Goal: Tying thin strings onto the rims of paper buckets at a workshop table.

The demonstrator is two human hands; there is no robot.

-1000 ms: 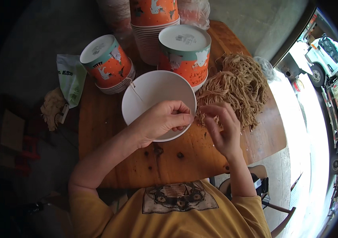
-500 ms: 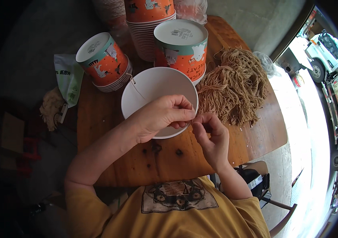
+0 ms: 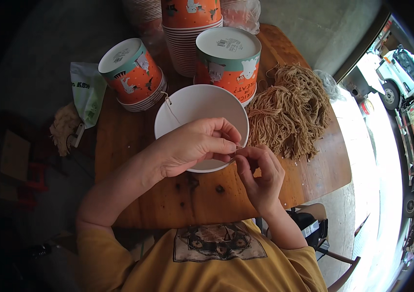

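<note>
Smooth, round white bucket (image 3: 207,103) beside shaggy tan cords (image 3: 292,114)

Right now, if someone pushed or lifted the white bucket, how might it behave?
The white bucket would probably feel light for its size, being hollow and seemingly thin-walled. It could roll if laid over, given its round rim.
</note>
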